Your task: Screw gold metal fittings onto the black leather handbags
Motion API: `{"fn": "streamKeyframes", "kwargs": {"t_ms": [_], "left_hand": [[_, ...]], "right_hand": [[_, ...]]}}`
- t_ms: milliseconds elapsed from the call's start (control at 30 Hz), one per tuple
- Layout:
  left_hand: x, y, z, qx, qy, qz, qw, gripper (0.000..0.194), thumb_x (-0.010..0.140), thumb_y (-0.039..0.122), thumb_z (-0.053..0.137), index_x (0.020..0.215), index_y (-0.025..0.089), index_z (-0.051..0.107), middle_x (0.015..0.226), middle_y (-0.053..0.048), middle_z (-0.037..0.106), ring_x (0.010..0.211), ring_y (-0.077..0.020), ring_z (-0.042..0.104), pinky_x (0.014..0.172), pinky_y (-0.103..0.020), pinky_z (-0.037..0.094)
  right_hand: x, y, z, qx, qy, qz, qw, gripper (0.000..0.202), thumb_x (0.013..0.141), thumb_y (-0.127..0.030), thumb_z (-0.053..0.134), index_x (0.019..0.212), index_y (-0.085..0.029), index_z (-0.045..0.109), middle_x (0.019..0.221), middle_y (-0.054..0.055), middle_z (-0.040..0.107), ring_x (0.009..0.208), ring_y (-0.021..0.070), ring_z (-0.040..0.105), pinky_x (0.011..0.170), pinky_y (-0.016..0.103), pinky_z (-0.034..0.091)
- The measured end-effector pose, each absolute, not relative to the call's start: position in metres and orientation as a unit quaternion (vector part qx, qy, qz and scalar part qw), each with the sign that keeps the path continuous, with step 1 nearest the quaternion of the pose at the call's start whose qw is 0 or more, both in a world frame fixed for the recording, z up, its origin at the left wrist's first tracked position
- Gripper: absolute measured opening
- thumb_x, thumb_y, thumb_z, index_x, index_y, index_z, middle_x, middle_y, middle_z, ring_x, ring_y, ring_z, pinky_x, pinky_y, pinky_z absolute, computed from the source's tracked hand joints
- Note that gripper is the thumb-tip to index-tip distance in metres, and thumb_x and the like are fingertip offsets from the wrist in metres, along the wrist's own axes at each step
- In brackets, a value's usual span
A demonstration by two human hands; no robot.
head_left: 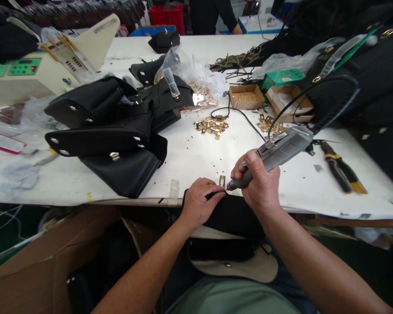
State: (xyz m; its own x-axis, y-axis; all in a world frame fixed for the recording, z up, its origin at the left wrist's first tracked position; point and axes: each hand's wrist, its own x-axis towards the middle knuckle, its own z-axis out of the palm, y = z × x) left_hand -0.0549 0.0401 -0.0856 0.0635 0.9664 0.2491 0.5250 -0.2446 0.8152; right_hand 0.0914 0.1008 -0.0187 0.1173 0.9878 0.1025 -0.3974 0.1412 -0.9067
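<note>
The head view has the black material (239, 216) I am working on at the front edge of the table (190, 165), running down below it toward my lap. The fingers of my left hand (199, 199) are pinched together on its upper edge. The fingers of my right hand (260, 181) are wrapped around a grey power driver (286, 146), tilted so its tip points down just beside my left fingertips; whether the tip touches anything I cannot tell. A small rectangular metal plate (222, 181) sits right by that spot. Below, over my lap, is a pale rounded flap (236, 268) with a small metal fitting on it. Farther up the table I have a pile of gold fittings (212, 126), and behind it a cardboard box (249, 104) of small gold bits, beside a second open box (294, 117). Pliers (336, 168) with black and yellow handles lie to the right. To my left, several black bags (124, 170) with metal fittings are grouped, the nearest one tilted, and past them stands a cream machine (49, 76) with green panels. Beyond the far edge are a person in black (209, 15) and a red bin (167, 17).
</note>
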Motion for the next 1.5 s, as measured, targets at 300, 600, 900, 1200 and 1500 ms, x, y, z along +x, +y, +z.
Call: {"fn": "streamKeyframes", "kwargs": {"t_ms": [300,600,900,1200,1500], "left_hand": [[-0.0543,0.0385,-0.0843,0.653,0.541,0.443,0.291,0.009,0.089,0.026,0.075,0.096,0.028,0.080,0.090,-0.003,0.071,0.087,-0.0172,0.067,0.081,-0.033,0.054],[-0.0545,0.0389,-0.0860,0.650,0.541,0.455,0.280,0.008,0.089,0.025,0.075,0.095,0.027,0.080,0.088,-0.002,0.072,0.085,-0.0157,0.067,0.079,-0.031,0.054],[-0.0542,0.0391,-0.0855,0.660,0.540,0.447,0.269,0.006,0.090,0.025,0.074,0.093,0.026,0.079,0.088,-0.003,0.073,0.086,-0.0170,0.067,0.081,-0.033,0.054],[-0.0545,0.0386,-0.0885,0.665,0.544,0.440,0.262,0.005,0.089,0.025,0.075,0.094,0.024,0.076,0.090,-0.003,0.072,0.088,-0.0181,0.065,0.083,-0.035,0.053],[-0.0488,0.0430,-0.0816,0.694,0.592,0.354,0.205,0.021,0.082,0.020,0.080,0.102,0.021,0.072,0.103,-0.006,0.067,0.102,-0.0243,0.058,0.091,-0.039,0.051]], "right_hand": [[0.0912,0.1013,-0.0199,-0.384,-0.371,0.530,0.659,0.039,0.083,-0.047,0.078,0.066,-0.021,0.054,0.051,-0.005,0.052,0.043,0.0110,0.049,0.045,0.025,0.047],[0.0903,0.1006,-0.0135,-0.366,-0.354,0.537,0.673,0.036,0.083,-0.045,0.078,0.070,-0.021,0.054,0.052,-0.006,0.051,0.042,0.0105,0.048,0.044,0.025,0.047],[0.0898,0.1006,-0.0130,-0.366,-0.359,0.532,0.674,0.038,0.083,-0.046,0.078,0.069,-0.021,0.052,0.053,-0.006,0.051,0.042,0.0103,0.049,0.044,0.024,0.047],[0.0890,0.1001,-0.0172,-0.359,-0.370,0.532,0.672,0.036,0.084,-0.044,0.077,0.069,-0.021,0.053,0.053,-0.006,0.051,0.042,0.0107,0.049,0.045,0.025,0.047],[0.0912,0.1055,-0.0213,-0.362,-0.387,0.508,0.679,0.032,0.084,-0.040,0.078,0.071,-0.021,0.056,0.052,-0.006,0.052,0.043,0.0118,0.051,0.045,0.025,0.047]]}}
